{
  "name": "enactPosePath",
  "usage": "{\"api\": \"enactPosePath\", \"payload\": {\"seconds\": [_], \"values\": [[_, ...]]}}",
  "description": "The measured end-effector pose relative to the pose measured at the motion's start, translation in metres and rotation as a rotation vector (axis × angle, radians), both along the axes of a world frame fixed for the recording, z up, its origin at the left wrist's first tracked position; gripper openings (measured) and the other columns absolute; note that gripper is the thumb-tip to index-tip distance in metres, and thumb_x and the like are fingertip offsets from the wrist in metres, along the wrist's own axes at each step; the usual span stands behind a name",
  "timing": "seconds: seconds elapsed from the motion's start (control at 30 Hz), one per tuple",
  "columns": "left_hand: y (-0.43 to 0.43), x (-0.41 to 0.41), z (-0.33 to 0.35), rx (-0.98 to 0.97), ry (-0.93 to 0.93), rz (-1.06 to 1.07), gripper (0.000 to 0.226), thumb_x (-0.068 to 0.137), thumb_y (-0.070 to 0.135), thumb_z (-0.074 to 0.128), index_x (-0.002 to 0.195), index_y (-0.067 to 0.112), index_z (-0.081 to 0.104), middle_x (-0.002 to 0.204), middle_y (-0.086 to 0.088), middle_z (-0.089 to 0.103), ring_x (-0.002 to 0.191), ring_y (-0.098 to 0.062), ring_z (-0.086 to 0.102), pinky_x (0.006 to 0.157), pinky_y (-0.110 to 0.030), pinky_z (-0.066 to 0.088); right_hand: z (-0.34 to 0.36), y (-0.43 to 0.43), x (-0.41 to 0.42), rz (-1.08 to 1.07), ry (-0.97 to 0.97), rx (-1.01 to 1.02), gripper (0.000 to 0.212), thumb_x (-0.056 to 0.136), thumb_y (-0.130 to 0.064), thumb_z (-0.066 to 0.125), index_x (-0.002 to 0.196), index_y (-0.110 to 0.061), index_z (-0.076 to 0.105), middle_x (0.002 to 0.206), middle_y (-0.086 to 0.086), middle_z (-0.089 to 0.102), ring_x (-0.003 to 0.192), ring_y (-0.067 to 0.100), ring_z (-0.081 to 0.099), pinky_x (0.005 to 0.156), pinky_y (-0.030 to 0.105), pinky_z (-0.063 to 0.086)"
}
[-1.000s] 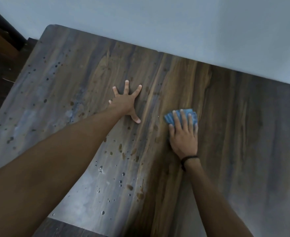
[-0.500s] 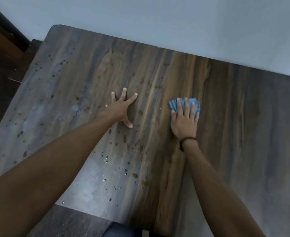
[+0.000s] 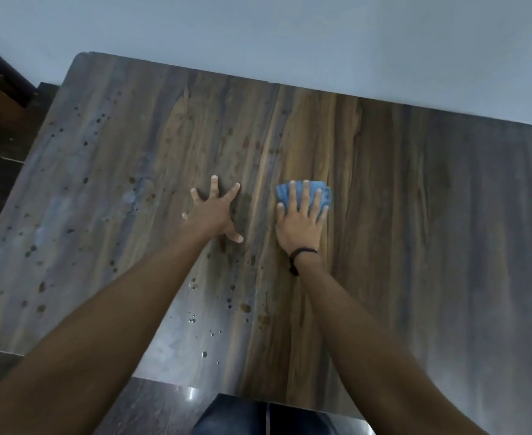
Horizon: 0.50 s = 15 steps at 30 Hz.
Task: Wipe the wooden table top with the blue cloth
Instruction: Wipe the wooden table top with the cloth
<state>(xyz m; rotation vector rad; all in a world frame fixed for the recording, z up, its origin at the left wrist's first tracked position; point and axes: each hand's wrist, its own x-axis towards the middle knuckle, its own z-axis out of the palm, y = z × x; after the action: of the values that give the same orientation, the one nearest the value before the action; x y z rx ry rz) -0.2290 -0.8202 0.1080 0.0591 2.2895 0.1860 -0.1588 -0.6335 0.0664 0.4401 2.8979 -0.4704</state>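
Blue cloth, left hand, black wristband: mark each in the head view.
blue cloth (image 3: pixel 283 193): head view, bare corner at its left edge.
left hand (image 3: pixel 213 215): head view, back of the hand.
black wristband (image 3: pixel 304 250): head view, strap across the right wrist.

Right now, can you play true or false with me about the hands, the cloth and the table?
1. The right hand presses the blue cloth flat on the wooden table top. True.
2. The left hand holds a sponge. False: the left hand lies on the bare wood with its fingers spread and holds nothing.
3. Droplets dot the table's left part. True.
4. The blue cloth lies at the table's left edge. False: it sits near the middle, under the right hand's fingers.
5. A dark band circles the right wrist. True.
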Motion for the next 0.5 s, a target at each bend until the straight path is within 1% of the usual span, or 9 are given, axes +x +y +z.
{"api": "enactPosePath", "payload": {"seconds": [0.03,0.1,0.2,0.27,0.33,0.4,0.43,0.47,0.5], "values": [[-0.002,0.010,-0.003,-0.003,-0.007,0.013,0.140,0.060,0.047,0.092,0.148,0.056,-0.016,0.156,0.007,-0.039,0.145,-0.049,-0.020,0.107,-0.077,0.019,-0.001,-0.012,0.013,0.088,0.012,-0.007,0.060,0.107,-0.046,0.025,0.161,-0.028,0.007,0.169,0.002,-0.001,0.155,0.030,-0.008,0.123,0.057,0.000],[-0.008,0.025,-0.008,-0.009,0.018,-0.002,0.143,0.060,0.048,0.092,0.147,0.054,-0.021,0.156,0.004,-0.040,0.144,-0.049,-0.022,0.112,-0.072,0.019,-0.004,-0.020,0.061,0.279,0.041,0.008,0.058,0.107,-0.047,0.023,0.161,-0.029,0.012,0.169,0.000,0.006,0.155,0.027,-0.003,0.124,0.056,0.008],[-0.014,0.028,-0.007,0.024,0.042,-0.024,0.141,0.061,0.047,0.091,0.148,0.053,-0.021,0.157,0.004,-0.039,0.145,-0.048,-0.022,0.112,-0.070,0.022,-0.008,0.013,0.115,0.400,0.058,0.016,0.057,0.107,-0.047,0.024,0.160,-0.032,0.014,0.168,-0.003,0.011,0.155,0.025,0.003,0.123,0.055,0.018],[-0.013,0.027,-0.004,0.021,0.039,-0.032,0.140,0.062,0.046,0.091,0.148,0.053,-0.019,0.157,0.004,-0.039,0.145,-0.049,-0.022,0.111,-0.071,0.023,-0.008,0.040,0.108,0.360,0.061,0.040,0.057,0.107,-0.045,0.027,0.160,-0.031,0.015,0.168,-0.002,0.010,0.155,0.027,0.005,0.122,0.056,0.018],[-0.009,0.025,-0.002,0.016,0.028,-0.030,0.139,0.063,0.044,0.091,0.149,0.052,-0.018,0.157,0.003,-0.038,0.144,-0.050,-0.022,0.110,-0.072,0.023,-0.006,0.047,0.080,0.202,0.047,0.040,0.058,0.107,-0.045,0.028,0.161,-0.030,0.013,0.169,0.000,0.007,0.155,0.029,0.001,0.123,0.056,0.011],[-0.008,0.025,-0.002,0.005,0.041,-0.054,0.139,0.063,0.045,0.091,0.150,0.049,-0.018,0.158,-0.001,-0.036,0.144,-0.052,-0.020,0.112,-0.071,0.019,-0.003,0.028,0.056,0.034,0.013,0.006,0.059,0.107,-0.045,0.027,0.161,-0.030,0.008,0.169,0.000,0.001,0.155,0.029,-0.006,0.123,0.055,0.001],[-0.009,0.025,-0.002,-0.008,0.056,-0.078,0.140,0.062,0.047,0.091,0.152,0.047,-0.017,0.159,-0.005,-0.034,0.144,-0.053,-0.018,0.114,-0.069,0.016,-0.002,0.015,0.055,0.011,0.004,-0.009,0.059,0.107,-0.045,0.027,0.161,-0.031,0.008,0.169,0.000,-0.001,0.155,0.029,-0.007,0.123,0.055,0.000],[-0.009,0.026,-0.001,-0.018,0.078,-0.106,0.141,0.061,0.049,0.091,0.153,0.044,-0.016,0.160,-0.009,-0.032,0.144,-0.054,-0.016,0.116,-0.067,0.011,-0.003,0.003,0.064,0.039,0.010,-0.012,0.058,0.107,-0.045,0.027,0.161,-0.031,0.009,0.169,0.000,0.000,0.155,0.029,-0.007,0.123,0.056,0.000],[-0.009,0.026,-0.001,-0.022,0.106,-0.126,0.142,0.060,0.051,0.091,0.155,0.042,-0.014,0.160,-0.012,-0.029,0.144,-0.055,-0.013,0.117,-0.064,0.008,-0.004,-0.006,0.083,0.120,0.026,-0.006,0.058,0.107,-0.045,0.027,0.161,-0.030,0.010,0.169,0.000,0.002,0.155,0.028,-0.005,0.123,0.055,0.002]]}}
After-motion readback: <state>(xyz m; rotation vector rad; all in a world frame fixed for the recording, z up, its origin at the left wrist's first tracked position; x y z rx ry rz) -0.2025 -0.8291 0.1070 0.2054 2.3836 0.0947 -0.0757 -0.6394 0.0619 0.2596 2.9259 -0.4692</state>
